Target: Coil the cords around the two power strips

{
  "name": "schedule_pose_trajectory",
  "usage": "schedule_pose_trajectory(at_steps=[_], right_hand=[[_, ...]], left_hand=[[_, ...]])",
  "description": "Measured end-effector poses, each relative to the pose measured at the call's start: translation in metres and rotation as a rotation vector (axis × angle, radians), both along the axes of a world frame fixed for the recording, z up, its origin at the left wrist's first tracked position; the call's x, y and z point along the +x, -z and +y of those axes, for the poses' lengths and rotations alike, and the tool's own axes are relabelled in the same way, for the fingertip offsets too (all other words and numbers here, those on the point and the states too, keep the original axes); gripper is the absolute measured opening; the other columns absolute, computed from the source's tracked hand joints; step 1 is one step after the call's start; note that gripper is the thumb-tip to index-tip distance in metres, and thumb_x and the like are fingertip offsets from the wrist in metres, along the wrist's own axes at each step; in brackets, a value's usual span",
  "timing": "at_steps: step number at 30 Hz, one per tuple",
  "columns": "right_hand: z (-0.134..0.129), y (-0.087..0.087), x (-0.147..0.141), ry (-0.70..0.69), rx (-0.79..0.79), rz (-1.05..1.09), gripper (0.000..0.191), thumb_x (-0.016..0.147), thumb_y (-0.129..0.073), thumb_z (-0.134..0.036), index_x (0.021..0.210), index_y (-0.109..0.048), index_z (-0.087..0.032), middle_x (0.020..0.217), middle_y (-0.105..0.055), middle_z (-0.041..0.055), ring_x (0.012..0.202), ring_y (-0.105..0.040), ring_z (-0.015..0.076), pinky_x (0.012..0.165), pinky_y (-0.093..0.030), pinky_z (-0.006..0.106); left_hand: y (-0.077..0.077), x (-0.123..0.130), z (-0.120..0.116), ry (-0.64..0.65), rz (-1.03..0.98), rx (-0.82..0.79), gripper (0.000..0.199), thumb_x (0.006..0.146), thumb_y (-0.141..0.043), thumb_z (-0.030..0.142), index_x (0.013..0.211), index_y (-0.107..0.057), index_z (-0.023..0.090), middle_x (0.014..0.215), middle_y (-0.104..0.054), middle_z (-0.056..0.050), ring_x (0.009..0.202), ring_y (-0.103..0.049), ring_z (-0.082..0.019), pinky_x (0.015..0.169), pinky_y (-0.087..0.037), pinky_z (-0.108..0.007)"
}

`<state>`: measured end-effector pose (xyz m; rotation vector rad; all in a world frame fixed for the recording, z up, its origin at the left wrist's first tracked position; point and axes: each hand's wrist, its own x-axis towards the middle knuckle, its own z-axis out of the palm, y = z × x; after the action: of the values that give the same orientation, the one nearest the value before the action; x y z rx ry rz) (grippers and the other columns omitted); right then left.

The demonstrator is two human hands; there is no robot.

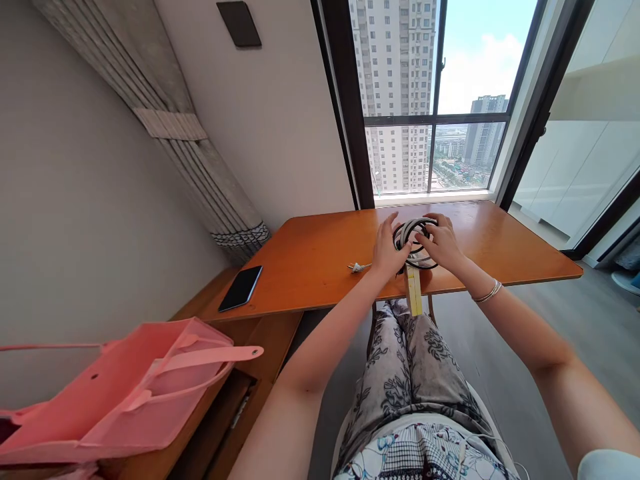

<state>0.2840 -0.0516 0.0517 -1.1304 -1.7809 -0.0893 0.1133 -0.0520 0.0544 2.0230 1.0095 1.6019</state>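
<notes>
A coil of black and light grey cables [416, 225] is held up between my two hands, over the front part of the table. My left hand [386, 252] grips the coil's left side, with its thumb across the loops. My right hand [444, 244] has its fingers closed on the coil's right side. A white plug [357, 268] on a short length of cord lies on the table, just left of my left hand. Below the coil, a yellow strip-like piece [414, 293] reaches past the table's front edge; whether it is joined to the cables I cannot tell.
The orange-brown wooden table [320, 257] stands before the window [435, 120]. A dark phone [241, 289] lies at its left end. A pink bag [165, 387] sits on the wooden cabinet [270, 340] at the lower left. A grey curtain [200, 160] hangs behind.
</notes>
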Motion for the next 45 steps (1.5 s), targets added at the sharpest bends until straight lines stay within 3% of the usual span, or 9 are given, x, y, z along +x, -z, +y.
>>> schedule_pose_trajectory(at_steps=[3,8,15,21,28,30,36,39,45], right_hand=[[0.001,-0.005,0.001,-0.032,0.004,-0.061,0.025,0.090,-0.060,-0.037,0.075,-0.070,-0.020,0.123,-0.059,0.0142,0.121,-0.048,0.0315,0.109,-0.040,0.053],[-0.003,-0.015,0.003,-0.132,0.019,-0.129,0.026,0.092,-0.061,-0.038,0.075,-0.069,-0.020,0.129,-0.058,0.0126,0.131,-0.041,0.0311,0.115,-0.032,0.055],[-0.018,-0.016,0.000,-0.075,0.133,-0.010,0.028,0.096,-0.056,-0.042,0.082,-0.070,-0.022,0.132,-0.055,0.0106,0.129,-0.042,0.0296,0.113,-0.032,0.052],[-0.026,-0.012,-0.008,-0.023,0.219,0.149,0.032,0.096,-0.052,-0.041,0.078,-0.069,-0.021,0.123,-0.054,0.0125,0.127,-0.045,0.0307,0.110,-0.036,0.051],[-0.021,-0.024,-0.016,0.039,0.278,0.318,0.030,0.096,-0.051,-0.041,0.088,-0.071,-0.021,0.122,-0.049,0.0126,0.127,-0.045,0.0313,0.112,-0.034,0.054],[-0.019,-0.027,-0.019,0.058,0.280,0.347,0.030,0.096,-0.052,-0.042,0.088,-0.071,-0.021,0.122,-0.048,0.0129,0.127,-0.044,0.0318,0.112,-0.032,0.055],[-0.004,-0.025,-0.022,0.028,0.229,0.404,0.031,0.096,-0.052,-0.044,0.090,-0.071,-0.020,0.116,-0.050,0.0132,0.121,-0.047,0.0302,0.110,-0.036,0.052],[0.004,-0.028,-0.018,0.002,0.226,0.354,0.033,0.096,-0.051,-0.046,0.088,-0.070,-0.020,0.111,-0.051,0.0127,0.115,-0.051,0.0282,0.105,-0.042,0.048],[0.004,-0.042,-0.013,-0.053,0.283,0.177,0.033,0.099,-0.046,-0.045,0.088,-0.066,-0.021,0.110,-0.052,0.0122,0.111,-0.054,0.0260,0.101,-0.047,0.045]], left_hand=[[-0.022,-0.007,0.000,0.110,0.321,0.183,0.064,0.079,-0.065,0.019,0.141,-0.053,0.025,0.160,-0.040,-0.010,0.152,-0.027,-0.031,0.124,-0.018,-0.053],[-0.042,-0.014,0.007,0.269,0.554,0.221,0.055,0.080,-0.055,0.013,0.133,-0.063,0.026,0.140,-0.063,-0.006,0.136,-0.053,-0.027,0.125,-0.008,-0.055],[-0.041,-0.014,0.012,0.319,0.356,0.095,0.041,0.084,-0.062,0.028,0.124,-0.069,0.025,0.132,-0.068,-0.005,0.124,-0.061,-0.026,0.112,-0.040,-0.038],[-0.034,-0.015,0.016,0.361,0.202,-0.111,0.042,0.084,-0.066,0.043,0.122,-0.063,0.025,0.110,-0.073,-0.003,0.102,-0.067,-0.022,0.093,-0.050,-0.033],[-0.031,-0.003,0.018,0.484,-0.089,-0.192,0.043,0.070,-0.080,0.044,0.098,-0.056,0.023,0.132,-0.064,-0.009,0.122,-0.060,-0.025,0.098,-0.048,-0.035],[-0.029,-0.001,0.020,0.478,-0.155,-0.218,0.044,0.068,-0.081,0.044,0.095,-0.054,0.023,0.125,-0.066,-0.008,0.116,-0.063,-0.024,0.096,-0.049,-0.035],[-0.024,-0.002,0.025,0.488,-0.207,-0.325,0.057,0.066,-0.080,0.046,0.114,-0.058,0.025,0.108,-0.067,-0.003,0.105,-0.065,-0.023,0.094,-0.050,-0.037],[-0.024,-0.003,0.029,0.512,-0.136,-0.362,0.054,0.061,-0.083,0.047,0.103,-0.064,0.020,0.104,-0.069,-0.007,0.101,-0.066,-0.025,0.092,-0.052,-0.040],[-0.028,0.004,0.027,0.594,-0.266,-0.246,0.074,0.052,-0.091,0.047,0.116,-0.060,0.023,0.128,-0.065,-0.009,0.116,-0.063,-0.028,0.101,-0.050,-0.041]])
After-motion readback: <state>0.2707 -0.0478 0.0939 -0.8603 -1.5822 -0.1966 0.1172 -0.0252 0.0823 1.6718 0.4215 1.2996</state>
